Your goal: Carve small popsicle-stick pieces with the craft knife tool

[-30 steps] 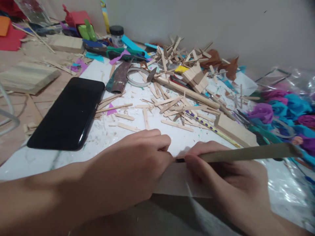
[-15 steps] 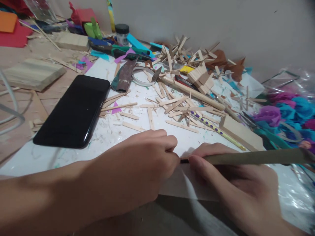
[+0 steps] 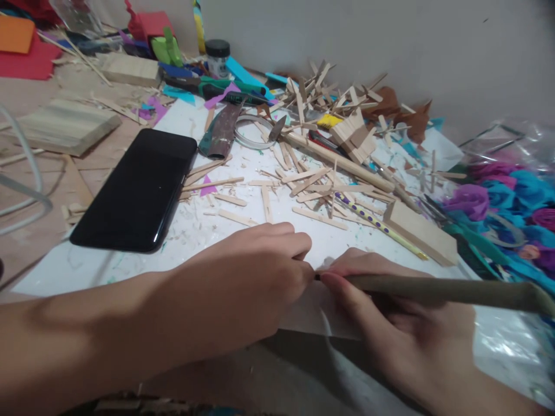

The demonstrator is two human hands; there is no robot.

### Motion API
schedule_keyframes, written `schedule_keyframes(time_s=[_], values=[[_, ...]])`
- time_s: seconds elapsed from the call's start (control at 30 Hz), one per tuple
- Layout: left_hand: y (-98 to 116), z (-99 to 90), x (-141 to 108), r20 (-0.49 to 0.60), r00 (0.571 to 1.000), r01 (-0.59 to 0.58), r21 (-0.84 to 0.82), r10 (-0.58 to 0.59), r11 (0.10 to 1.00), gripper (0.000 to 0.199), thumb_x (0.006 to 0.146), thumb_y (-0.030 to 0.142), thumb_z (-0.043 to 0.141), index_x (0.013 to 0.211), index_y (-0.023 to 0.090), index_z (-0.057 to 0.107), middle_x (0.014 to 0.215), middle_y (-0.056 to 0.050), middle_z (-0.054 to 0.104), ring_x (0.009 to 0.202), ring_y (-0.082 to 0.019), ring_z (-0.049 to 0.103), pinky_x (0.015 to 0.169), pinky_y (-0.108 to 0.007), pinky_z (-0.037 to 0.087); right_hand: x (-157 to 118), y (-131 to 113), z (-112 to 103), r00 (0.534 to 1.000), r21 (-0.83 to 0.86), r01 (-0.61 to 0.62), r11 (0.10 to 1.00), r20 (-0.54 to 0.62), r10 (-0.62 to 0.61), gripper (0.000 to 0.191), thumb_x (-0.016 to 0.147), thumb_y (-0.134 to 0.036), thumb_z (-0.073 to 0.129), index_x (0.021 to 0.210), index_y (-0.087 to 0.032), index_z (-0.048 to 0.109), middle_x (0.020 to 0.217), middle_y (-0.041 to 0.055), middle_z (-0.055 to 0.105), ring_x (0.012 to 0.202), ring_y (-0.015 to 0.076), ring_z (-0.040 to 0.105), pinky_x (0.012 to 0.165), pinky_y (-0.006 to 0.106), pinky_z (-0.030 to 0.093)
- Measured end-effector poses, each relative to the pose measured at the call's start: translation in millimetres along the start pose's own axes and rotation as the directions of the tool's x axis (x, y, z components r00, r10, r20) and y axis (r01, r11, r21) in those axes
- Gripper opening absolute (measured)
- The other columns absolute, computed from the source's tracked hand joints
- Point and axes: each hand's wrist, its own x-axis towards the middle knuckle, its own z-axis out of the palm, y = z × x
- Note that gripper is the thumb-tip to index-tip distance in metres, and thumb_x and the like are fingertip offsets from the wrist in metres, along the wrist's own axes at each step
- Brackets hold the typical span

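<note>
Near the front edge of the white sheet (image 3: 221, 242), my two hands meet almost end to end. My right hand (image 3: 411, 335) pinches a long olive-grey strip (image 3: 442, 290) between thumb and fingers; its wide end sticks out to the right. A short dark bit shows between the hands at the strip's narrow end. My left hand (image 3: 260, 271) is closed in a fist against that end, and what lies inside its fingers is hidden. Beyond my left forearm lies a black smartphone (image 3: 139, 190), screen up.
Loose craft sticks (image 3: 312, 185) lie ahead, with a larger heap behind. A purple-dotted pencil (image 3: 377, 222), a wood block (image 3: 420, 231) and a tape roll (image 3: 254, 132) lie around them. Paper flowers (image 3: 511, 190) are at right, a white cable (image 3: 32, 156) at left.
My hands have come closer together, so less of the dark bit shows. The strip's right end has dipped. The whole view has shifted slightly.
</note>
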Motion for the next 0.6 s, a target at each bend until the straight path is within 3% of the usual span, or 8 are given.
schedule_keyframes(time_s=[0.13, 0.27, 0.37, 0.47, 0.6], values=[[0, -4.1, 3, 0.056, 0.998, -0.038, 0.03, 0.036, 0.999, 0.022, 0.1, 0.008, 0.059, 0.084, 0.019, 0.071, 0.087, -0.002, 0.064, 0.082, -0.02, 0.054, 0.075, -0.035, 0.038, 3, 5, -5, 0.987, 0.148, -0.144, 0.979, -0.044, 0.152, 0.017, 0.095, -0.028, 0.077, 0.079, -0.026, 0.076, 0.06, -0.0024, 0.07, 0.048, 0.0129, 0.062, 0.042, 0.021, 0.046], [-2, -6.3, 3, 0.038, 0.995, -0.093, 0.101, 0.09, 0.991, 0.017, 0.092, 0.003, 0.064, 0.085, 0.019, 0.069, 0.089, -0.002, 0.064, 0.082, -0.02, 0.053, 0.076, -0.036, 0.037, 9, 15, -14, 0.966, 0.358, -0.235, 0.904, -0.019, 0.259, 0.019, 0.098, -0.039, 0.077, 0.085, -0.026, 0.077, 0.052, -0.005, 0.061, 0.043, 0.0101, 0.054, 0.041, 0.019, 0.042], [-5, -6.8, 1, 0.003, 0.993, -0.122, 0.097, 0.122, 0.988, 0.022, 0.094, 0.001, 0.058, 0.085, 0.019, 0.067, 0.094, -0.002, 0.064, 0.083, -0.019, 0.054, 0.074, -0.034, 0.037, 14, 18, -20, 0.971, 0.292, -0.224, 0.93, -0.013, 0.238, 0.009, 0.092, -0.033, 0.083, 0.087, -0.027, 0.08, 0.062, -0.0032, 0.068, 0.05, 0.0098, 0.059, 0.044, 0.017, 0.044], [-3, -8.7, 0, -0.042, 0.997, -0.067, 0.084, 0.071, 0.994, 0.029, 0.102, 0.005, 0.046, 0.091, 0.02, 0.069, 0.097, -0.002, 0.065, 0.083, -0.018, 0.056, 0.072, -0.034, 0.039, 16, 15, -22, 0.977, 0.233, -0.204, 0.951, -0.02, 0.214, 0.01, 0.083, -0.028, 0.087, 0.078, -0.025, 0.078, 0.068, -0.0007, 0.073, 0.053, 0.0108, 0.062, 0.044, 0.017, 0.045], [9, -10.2, -2, -0.114, 0.993, 0.019, 0.108, -0.006, 0.994, 0.025, 0.106, 0.02, 0.051, 0.09, 0.021, 0.07, 0.091, -0.004, 0.065, 0.081, -0.022, 0.057, 0.075, -0.039, 0.042, 13, 12, -23, 0.967, 0.274, -0.253, 0.928, 0.058, 0.247, 0.009, 0.087, -0.032, 0.083, 0.081, -0.025, 0.078, 0.064, -0.0012, 0.072, 0.049, 0.0111, 0.059, 0.04, 0.018, 0.044]])
